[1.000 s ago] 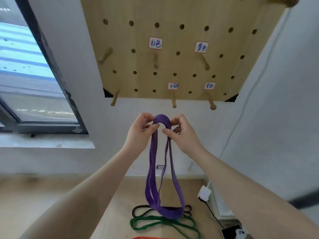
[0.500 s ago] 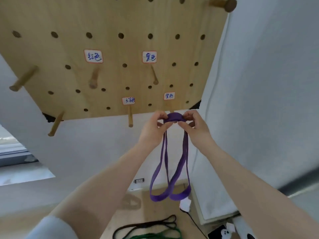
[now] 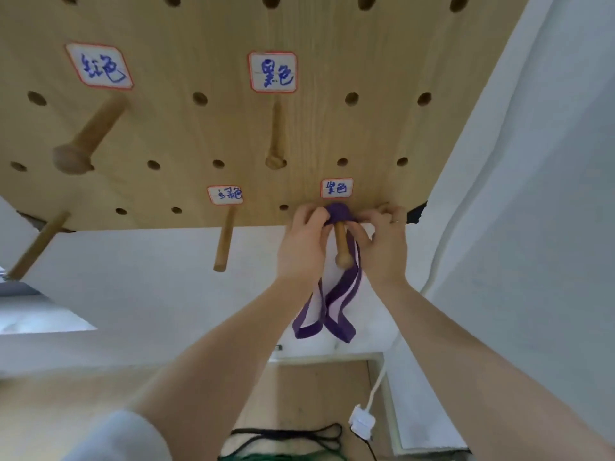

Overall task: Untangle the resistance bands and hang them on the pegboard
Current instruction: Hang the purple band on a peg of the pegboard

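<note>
pegboard labels, blue handwriting | 10 o'clock label: 红色 is read | 12 o'clock label: 黑色 | lower centre label: 绿色, blurred | label beside it: 紫色

Pegboard: light wood, visible grain, matt, smooth. Peg: turned wood, rounded knob end, slight sheen. Labels: white paper, red border, blue ink. Purple resistance band: flat rubbery strip, matt. Wall: white, matt. Floor: wood-look, smooth. Black band: thin, matt. Green band: partly out of view.
</note>
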`<state>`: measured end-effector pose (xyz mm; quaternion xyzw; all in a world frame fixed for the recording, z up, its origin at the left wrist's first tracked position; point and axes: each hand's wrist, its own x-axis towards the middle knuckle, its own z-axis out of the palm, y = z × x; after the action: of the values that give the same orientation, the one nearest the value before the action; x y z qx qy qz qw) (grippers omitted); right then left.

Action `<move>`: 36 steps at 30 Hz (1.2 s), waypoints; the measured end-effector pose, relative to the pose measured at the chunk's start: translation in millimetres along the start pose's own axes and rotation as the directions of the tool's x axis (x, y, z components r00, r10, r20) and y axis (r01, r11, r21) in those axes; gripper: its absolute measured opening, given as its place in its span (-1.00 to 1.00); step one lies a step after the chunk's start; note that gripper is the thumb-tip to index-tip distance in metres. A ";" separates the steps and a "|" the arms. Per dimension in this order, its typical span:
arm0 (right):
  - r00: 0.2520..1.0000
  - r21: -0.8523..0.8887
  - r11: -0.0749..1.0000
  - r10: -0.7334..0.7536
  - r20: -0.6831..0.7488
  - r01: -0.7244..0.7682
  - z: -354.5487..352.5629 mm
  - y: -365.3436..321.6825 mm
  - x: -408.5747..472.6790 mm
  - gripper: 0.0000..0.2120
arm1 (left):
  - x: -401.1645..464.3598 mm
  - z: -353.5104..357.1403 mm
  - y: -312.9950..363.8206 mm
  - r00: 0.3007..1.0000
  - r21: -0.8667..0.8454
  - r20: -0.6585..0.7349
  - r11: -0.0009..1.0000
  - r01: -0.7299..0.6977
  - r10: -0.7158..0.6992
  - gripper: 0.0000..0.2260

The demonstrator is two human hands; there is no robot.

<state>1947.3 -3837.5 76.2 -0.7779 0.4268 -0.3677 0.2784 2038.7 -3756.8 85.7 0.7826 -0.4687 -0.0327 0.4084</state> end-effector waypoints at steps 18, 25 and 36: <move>0.801 0.051 0.802 0.587 0.120 -0.595 65.9 7.6 -156.2 -0.67 | -132.8 -59.9 -123.0 0.854 0.016 0.455 0.962 0.274 -0.251 -0.69; 0.630 -0.332 0.879 0.478 0.612 -0.343 218.0 16.8 -291.2 -0.74 | -278.5 -78.7 -316.1 0.667 0.144 0.394 0.759 0.635 -0.633 -0.72; 0.390 -0.446 0.894 0.424 0.817 -0.038 463.9 214.1 -467.1 -0.69 | -467.7 95.3 -570.9 0.336 0.200 0.341 0.417 0.887 -0.878 -0.71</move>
<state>2053.9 -3479.3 -506.5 -0.8189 0.3760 0.2326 0.3659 2139.8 -3329.6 -515.2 0.8816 -0.0427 -0.4100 0.2301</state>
